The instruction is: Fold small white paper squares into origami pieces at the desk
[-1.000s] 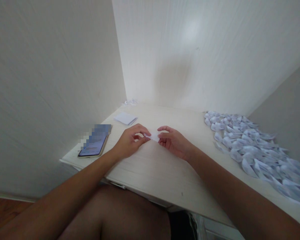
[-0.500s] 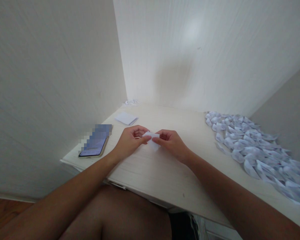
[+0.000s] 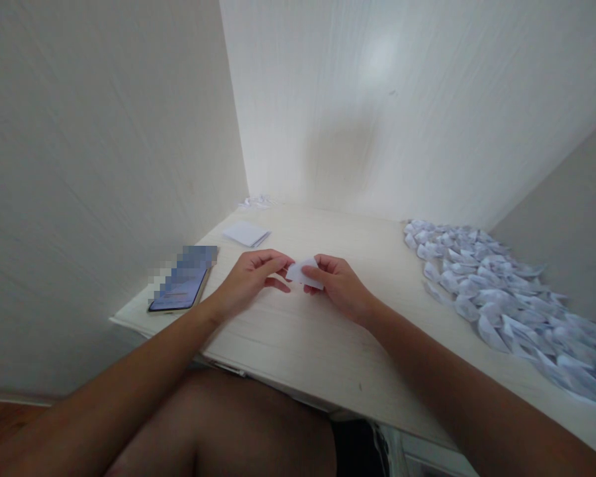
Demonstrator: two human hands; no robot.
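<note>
The left hand (image 3: 246,279), right hand (image 3: 342,286) and both forearms (image 3: 417,354) are seen bare; a bare leg (image 3: 248,424) is bordered by a black patch (image 3: 357,447), its material indistinct.

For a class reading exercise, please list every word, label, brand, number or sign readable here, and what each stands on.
No readable text.
Smartphone screen: partly pixelated; remaining marks too small and blurred to read.
White paper piece in the right hand: no writing discernible.
</note>
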